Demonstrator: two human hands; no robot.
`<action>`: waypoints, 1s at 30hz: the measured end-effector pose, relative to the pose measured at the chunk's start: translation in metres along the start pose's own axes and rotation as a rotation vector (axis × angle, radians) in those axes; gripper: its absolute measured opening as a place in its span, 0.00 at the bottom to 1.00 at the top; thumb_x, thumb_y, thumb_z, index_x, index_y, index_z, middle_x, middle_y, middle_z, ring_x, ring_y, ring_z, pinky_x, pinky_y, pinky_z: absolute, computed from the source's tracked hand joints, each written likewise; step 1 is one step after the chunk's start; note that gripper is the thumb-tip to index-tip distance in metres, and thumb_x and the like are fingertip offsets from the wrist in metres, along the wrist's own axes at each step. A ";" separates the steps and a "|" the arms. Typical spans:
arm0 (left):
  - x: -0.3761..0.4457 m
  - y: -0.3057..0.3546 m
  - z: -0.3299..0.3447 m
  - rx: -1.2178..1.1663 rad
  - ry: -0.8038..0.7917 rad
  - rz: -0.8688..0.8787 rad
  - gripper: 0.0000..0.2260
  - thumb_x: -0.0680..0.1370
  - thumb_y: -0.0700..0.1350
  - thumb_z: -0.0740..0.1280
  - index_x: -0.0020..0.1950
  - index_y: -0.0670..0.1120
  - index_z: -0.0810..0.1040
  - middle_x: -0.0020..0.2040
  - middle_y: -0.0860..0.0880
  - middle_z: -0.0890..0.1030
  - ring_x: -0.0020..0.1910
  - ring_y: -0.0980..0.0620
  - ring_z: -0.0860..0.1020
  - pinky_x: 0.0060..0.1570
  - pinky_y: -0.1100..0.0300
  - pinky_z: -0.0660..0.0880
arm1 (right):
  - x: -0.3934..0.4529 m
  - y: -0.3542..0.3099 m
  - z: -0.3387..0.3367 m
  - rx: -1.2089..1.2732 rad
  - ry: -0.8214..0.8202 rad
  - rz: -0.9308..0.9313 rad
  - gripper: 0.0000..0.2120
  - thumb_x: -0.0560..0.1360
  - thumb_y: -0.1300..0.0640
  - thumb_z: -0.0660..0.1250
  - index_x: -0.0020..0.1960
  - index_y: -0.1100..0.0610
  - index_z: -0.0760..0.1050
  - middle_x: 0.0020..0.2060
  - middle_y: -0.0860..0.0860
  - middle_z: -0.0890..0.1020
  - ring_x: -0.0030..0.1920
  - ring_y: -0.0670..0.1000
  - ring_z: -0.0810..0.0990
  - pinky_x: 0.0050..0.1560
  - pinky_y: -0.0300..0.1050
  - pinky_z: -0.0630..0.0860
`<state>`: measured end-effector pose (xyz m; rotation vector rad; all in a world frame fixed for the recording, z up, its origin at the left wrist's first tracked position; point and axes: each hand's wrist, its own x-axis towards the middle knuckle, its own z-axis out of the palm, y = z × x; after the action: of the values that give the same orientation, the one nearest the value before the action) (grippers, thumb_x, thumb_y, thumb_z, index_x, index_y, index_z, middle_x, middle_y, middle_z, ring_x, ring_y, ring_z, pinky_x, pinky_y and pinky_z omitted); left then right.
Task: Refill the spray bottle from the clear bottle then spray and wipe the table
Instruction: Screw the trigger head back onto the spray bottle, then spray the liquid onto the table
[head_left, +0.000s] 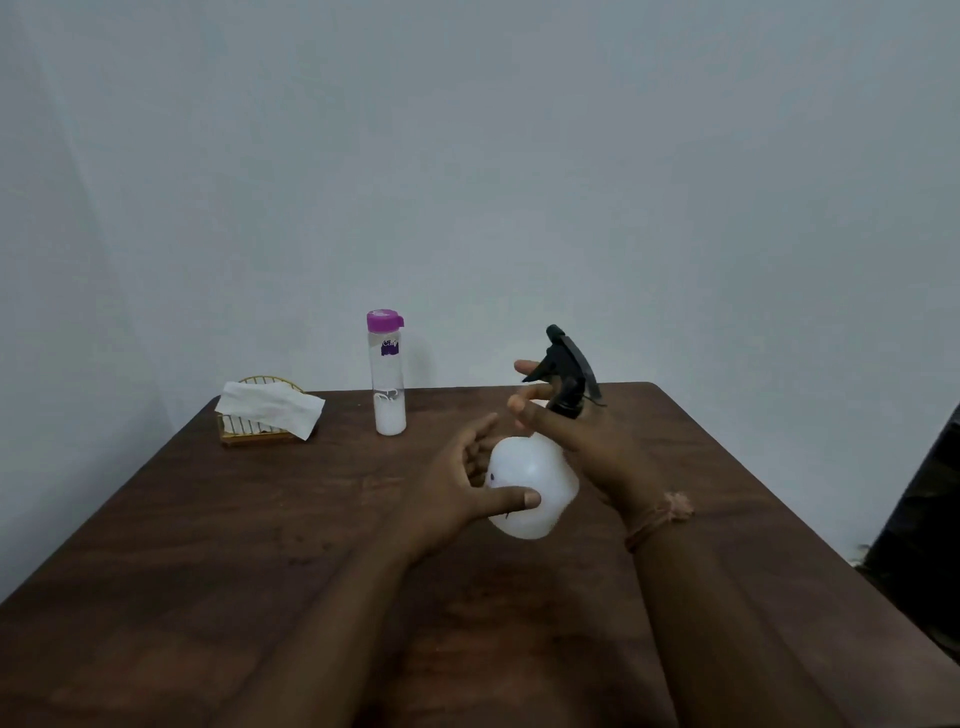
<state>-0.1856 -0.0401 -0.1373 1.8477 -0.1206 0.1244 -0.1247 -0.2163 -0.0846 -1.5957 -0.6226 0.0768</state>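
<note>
Spray bottle (532, 483) tilted above counter (260, 519) centre; left hand (467, 480) grips its white body, right hand (582, 436) curls round the black neck. Clear bottle (388, 376) upright at 11 o'clock, well apart; wipe (270, 408) beside it.

A dark brown wooden table (260, 519) with visible grain stands against a pale wall, its far corners rounded. Near its far left corner sits a small gold wire holder (249, 428) with a white tissue (272, 408) draped across its top and hanging over the right side. Just right of it, apart from it, a tall clear bottle (388, 379) stands upright on the wood, capped with a purple lid (384, 319); white shows in its lower part and a purple mark near the top.
</note>
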 end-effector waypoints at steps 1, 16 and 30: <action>-0.003 0.001 0.002 -0.024 -0.043 0.005 0.48 0.66 0.46 0.83 0.80 0.53 0.61 0.68 0.55 0.77 0.64 0.59 0.79 0.63 0.58 0.78 | -0.004 0.001 -0.006 0.047 -0.063 -0.010 0.20 0.77 0.54 0.73 0.67 0.51 0.76 0.62 0.53 0.81 0.61 0.54 0.82 0.63 0.53 0.78; -0.031 0.000 -0.007 -0.060 -0.253 -0.094 0.30 0.74 0.34 0.74 0.73 0.51 0.71 0.63 0.50 0.83 0.63 0.54 0.81 0.61 0.55 0.80 | -0.051 0.014 0.015 0.179 0.045 0.106 0.11 0.79 0.62 0.67 0.61 0.62 0.73 0.43 0.64 0.85 0.41 0.66 0.84 0.45 0.57 0.83; 0.063 0.021 -0.069 1.229 0.257 0.059 0.29 0.83 0.60 0.54 0.82 0.50 0.57 0.83 0.43 0.56 0.82 0.39 0.50 0.79 0.39 0.49 | -0.040 0.015 0.044 -0.021 0.008 0.529 0.28 0.73 0.39 0.72 0.51 0.65 0.81 0.41 0.57 0.83 0.34 0.59 0.85 0.46 0.56 0.84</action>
<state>-0.1279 0.0196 -0.0887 3.0226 0.1203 0.5714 -0.1711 -0.1938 -0.1169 -1.7450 -0.1812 0.4562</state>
